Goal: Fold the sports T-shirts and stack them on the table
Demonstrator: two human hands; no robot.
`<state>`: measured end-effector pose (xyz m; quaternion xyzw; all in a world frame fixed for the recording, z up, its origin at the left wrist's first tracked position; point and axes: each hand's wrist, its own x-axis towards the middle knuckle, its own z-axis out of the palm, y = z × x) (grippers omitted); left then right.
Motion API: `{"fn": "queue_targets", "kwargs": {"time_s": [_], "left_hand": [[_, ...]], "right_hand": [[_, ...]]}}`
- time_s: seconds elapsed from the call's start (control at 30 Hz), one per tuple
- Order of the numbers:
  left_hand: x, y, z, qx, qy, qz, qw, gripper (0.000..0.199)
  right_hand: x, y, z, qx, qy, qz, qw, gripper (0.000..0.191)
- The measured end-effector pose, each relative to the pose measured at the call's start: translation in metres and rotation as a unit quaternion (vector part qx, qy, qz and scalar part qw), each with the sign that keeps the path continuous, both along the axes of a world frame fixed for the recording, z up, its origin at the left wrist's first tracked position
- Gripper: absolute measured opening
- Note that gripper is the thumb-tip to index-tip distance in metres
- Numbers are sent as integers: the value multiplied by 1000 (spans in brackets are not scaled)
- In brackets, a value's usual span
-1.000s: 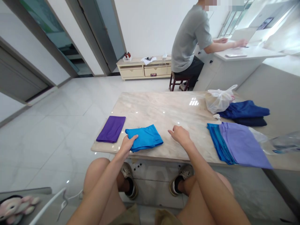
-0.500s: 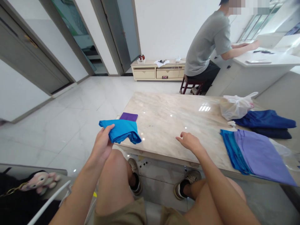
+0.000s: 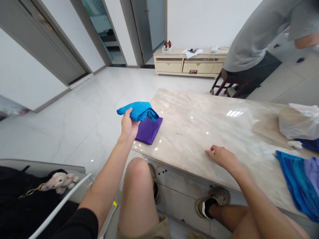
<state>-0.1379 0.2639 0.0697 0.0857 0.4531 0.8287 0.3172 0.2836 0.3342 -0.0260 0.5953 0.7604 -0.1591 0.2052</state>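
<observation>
My left hand (image 3: 129, 126) grips a folded bright blue cloth (image 3: 141, 111) by its left part, thumb on top. The cloth hangs in the air over a folded purple cloth (image 3: 149, 132), which lies at the left end of the marble table (image 3: 194, 132) and is partly covered from view. My right hand (image 3: 222, 157) hovers above the table near its front edge, fingers curled loosely, thumb and index a little apart, holding nothing.
To the right lie blue and teal cloths (image 3: 296, 179), a lavender cloth (image 3: 311, 169) and a white plastic bag (image 3: 299, 122). A person in grey (image 3: 261, 36) sits beyond the table. A pink plush toy (image 3: 59, 182) rests at lower left.
My view has turned left. My left hand has carried the bright blue cloth forward over the table's far left side, and more of the purple cloth shows. My right hand stays empty.
</observation>
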Motion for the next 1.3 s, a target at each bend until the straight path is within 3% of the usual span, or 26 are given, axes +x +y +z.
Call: {"fn": "queue_targets", "kwargs": {"time_s": [0.1,0.2,0.27,0.33,0.43,0.53,0.6,0.7,0.77,0.87,0.97,1.03,1.13,1.2,1.3], "left_hand": [[-1,-4,-42,-40,-15,9,999,10],[1,-21,-87,-168,-64,1,984,16],[-1,-29,-107,-225,-91,-12,970,22],[-6,-32,-116,-238,-99,-21,966,26],[-10,-33,-116,-239,-97,-31,966,22],[-6,-48,-114,-236,-82,-106,962,23],[-4,-68,-114,-267,-62,-185,944,26],[-10,-97,-109,-385,46,-267,882,31],[-17,-100,-100,-438,203,-251,839,33],[-18,-67,-87,-392,458,-162,781,22],[-6,-14,-90,-310,629,-169,692,47],[5,14,-105,-316,684,-208,624,57],[15,33,-131,-360,721,-274,526,68],[17,32,-141,-377,736,-287,484,70],[19,16,-138,-389,746,-298,450,71]], "right_hand": [[-7,3,-5,3,-7,3,1000,50],[-11,5,-11,15,-12,7,1000,48],[-14,6,-15,26,-16,11,999,46],[-16,7,-18,31,-21,13,999,46],[-20,8,-20,29,-29,18,999,44],[-23,9,-20,25,-39,28,999,44],[-24,9,-19,23,-43,29,998,46],[-24,7,-17,15,-41,27,999,48],[-23,5,-16,8,-35,28,999,49],[-22,2,-13,3,-27,26,999,49],[-21,0,-9,-4,-18,23,1000,49],[-20,-1,-6,-17,-10,26,999,50],[-16,-1,0,-37,4,30,999,50],[-14,-1,2,-43,16,34,998,49],[-11,0,3,-51,27,46,997,49]]}}
